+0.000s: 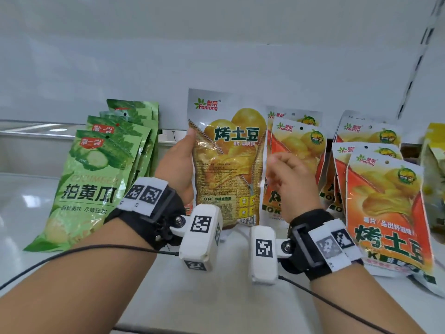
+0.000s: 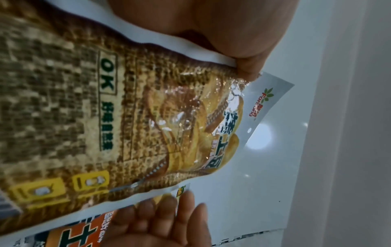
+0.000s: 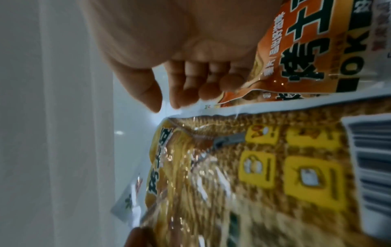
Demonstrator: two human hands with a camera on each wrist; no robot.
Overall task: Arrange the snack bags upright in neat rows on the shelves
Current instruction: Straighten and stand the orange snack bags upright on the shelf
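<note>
A brown-and-gold potato chip bag (image 1: 226,169) stands upright on the white shelf (image 1: 216,297), bottom edge on the surface. My left hand (image 1: 180,160) grips its left edge, thumb in front and fingers hidden behind; the left wrist view shows the thumb (image 2: 245,66) pressed on that bag (image 2: 127,125). My right hand (image 1: 293,179) hovers by the bag's right edge with fingers loosely curled and holding nothing. In the right wrist view its fingertips (image 3: 190,93) lie by the edge of an orange bag (image 3: 306,50), above the brown bag (image 3: 253,175).
A row of green cucumber snack bags (image 1: 94,179) leans back at the left. Orange potato chip bags stand behind my right hand (image 1: 298,141) and in a row at the right (image 1: 385,206). A yellow bag (image 1: 433,165) sits at the far right edge.
</note>
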